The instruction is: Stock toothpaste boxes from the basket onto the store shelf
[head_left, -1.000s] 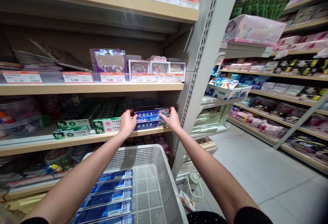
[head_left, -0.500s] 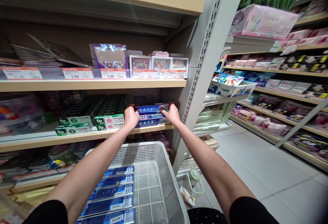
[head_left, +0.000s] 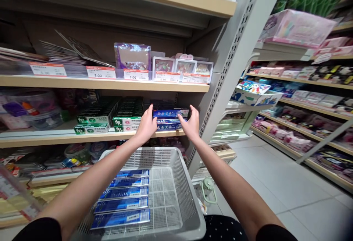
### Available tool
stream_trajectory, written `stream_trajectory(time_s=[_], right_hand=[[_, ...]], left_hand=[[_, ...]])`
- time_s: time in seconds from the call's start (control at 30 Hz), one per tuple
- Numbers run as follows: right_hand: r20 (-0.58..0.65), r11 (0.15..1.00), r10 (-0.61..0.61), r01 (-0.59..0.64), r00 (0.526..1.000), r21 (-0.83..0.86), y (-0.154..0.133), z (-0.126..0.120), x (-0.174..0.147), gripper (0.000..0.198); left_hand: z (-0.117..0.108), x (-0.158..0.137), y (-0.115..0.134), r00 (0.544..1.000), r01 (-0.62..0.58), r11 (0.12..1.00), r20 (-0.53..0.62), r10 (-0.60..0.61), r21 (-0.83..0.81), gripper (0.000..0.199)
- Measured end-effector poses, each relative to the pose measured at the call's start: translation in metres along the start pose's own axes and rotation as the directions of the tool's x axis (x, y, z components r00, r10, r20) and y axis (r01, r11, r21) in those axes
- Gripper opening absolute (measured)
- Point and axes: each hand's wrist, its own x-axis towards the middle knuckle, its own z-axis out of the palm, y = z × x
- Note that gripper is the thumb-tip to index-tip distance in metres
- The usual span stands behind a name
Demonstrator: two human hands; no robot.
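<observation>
Two stacked rows of blue toothpaste boxes (head_left: 167,113) stand on the lower shelf, their printed ends facing me. My left hand (head_left: 147,126) is beside their left side, fingers stretched up and thumb apart. On the right side, my right hand (head_left: 191,124) is open too, its thumb near the front of the upper box and its fingers raised. Whether either hand still touches the boxes I cannot tell. Below my arms sits a grey plastic basket (head_left: 190,200), with several blue boxes (head_left: 121,217) lying in a column along its left part.
Green and white toothpaste boxes (head_left: 127,124) fill the shelf to the left. Above is a wooden shelf edge (head_left: 110,83) with price tags. A grey metal upright (head_left: 220,75) bounds the right side. A green-lidded bottle (head_left: 209,190) stands on the floor beyond the basket.
Both hands have loosened from the upper blue boxes, with fingers opening and spreading outward. The view has shifted slightly, so the shelves appear farther right.
</observation>
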Motion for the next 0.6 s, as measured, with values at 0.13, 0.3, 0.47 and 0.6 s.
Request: stream_trajectory(time_s=[0.13,0.3,0.47,0.6], right_hand=[[0.143,0.971,-0.178,0.15,0.974,0.187,-0.041,-0.013,-0.053,0.036],[0.638,0.966,-0.233,0.099,0.734,0.24,-0.051,0.001,-0.136,0.034],[0.937,0.994,-0.102,0.075,0.333,0.081,-0.03,0.041,-0.188,0.048],[0.975,0.995,-0.081,0.08,0.208,0.066,-0.019,0.066,-0.202,0.032]], left_hand=[[-0.048,-0.046,0.001,0.984,-0.152,0.986,0.088,0.158,-0.068,0.035],[-0.085,-0.116,-0.05,0.891,-0.108,0.994,0.445,0.084,0.029,0.029],[-0.089,-0.176,-0.128,0.673,0.022,0.93,0.682,-0.285,0.367,0.047],[-0.086,-0.203,-0.154,0.508,0.084,0.847,0.708,-0.49,0.525,0.056]])
